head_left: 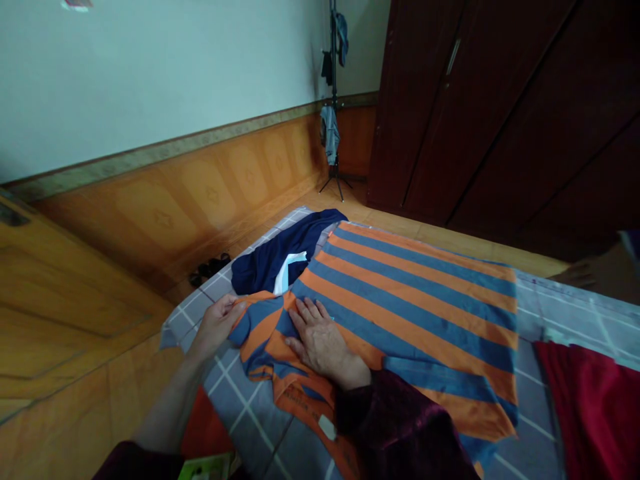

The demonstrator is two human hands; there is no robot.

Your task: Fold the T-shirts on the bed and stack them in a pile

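Evidently the striped shirt lies spread on a checked sheet, just in front of the person, its far part fairly flat and its near part bunched. From where I stand, its long axis runs from the collar, close to the person, out to the hem on the far side, with the orange and grey-blue stripes crossing that line.

The left hand has thumb and fingers closed on the end of one sleeve, which points left. The right hand grips nothing; it lies palm down near the shoulder, fingers a little apart, presumably pinning the cloth so that the pinched sleeve can be drawn against it without dragging the rest along.

Beyond the left hand sits a rumpled navy garment; well to the right lies a red cloth. Another person's hand shows dimly at the right, and past the sheet stands a dark wardrobe.
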